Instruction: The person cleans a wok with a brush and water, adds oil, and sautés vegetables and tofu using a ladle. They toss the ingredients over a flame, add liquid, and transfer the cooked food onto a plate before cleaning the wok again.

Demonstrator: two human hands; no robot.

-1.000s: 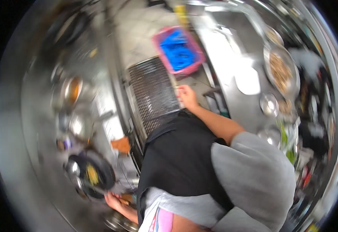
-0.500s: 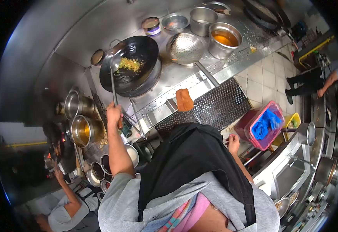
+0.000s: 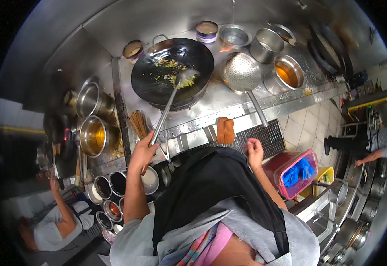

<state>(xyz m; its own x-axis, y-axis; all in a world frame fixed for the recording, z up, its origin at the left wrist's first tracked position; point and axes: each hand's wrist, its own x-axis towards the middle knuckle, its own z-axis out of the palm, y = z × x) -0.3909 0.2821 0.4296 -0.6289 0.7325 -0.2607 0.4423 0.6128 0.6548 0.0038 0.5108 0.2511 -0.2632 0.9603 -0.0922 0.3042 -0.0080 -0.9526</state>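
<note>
Now left hand [image 3: 143, 151] fingers clenched on ladle [image 3: 169, 104], swung across wok [image 3: 151, 86] into food [image 3: 172, 71], right hand [image 3: 254, 153] lifted, fingers released

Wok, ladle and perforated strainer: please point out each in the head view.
wok [image 3: 151, 84], head view, on its dark inner wall.
ladle [image 3: 170, 106], head view, on its handle.
perforated strainer [image 3: 241, 71], head view, on its bowl.

The left hand [image 3: 143, 150] grips a ladle [image 3: 167, 107] dipped in the wok [image 3: 149, 82]; the right hand [image 3: 254, 151] hovers near a cloth [image 3: 225, 130].

Head camera (fisheye) looks steeply down over the wok [image 3: 151, 84] range.
</note>
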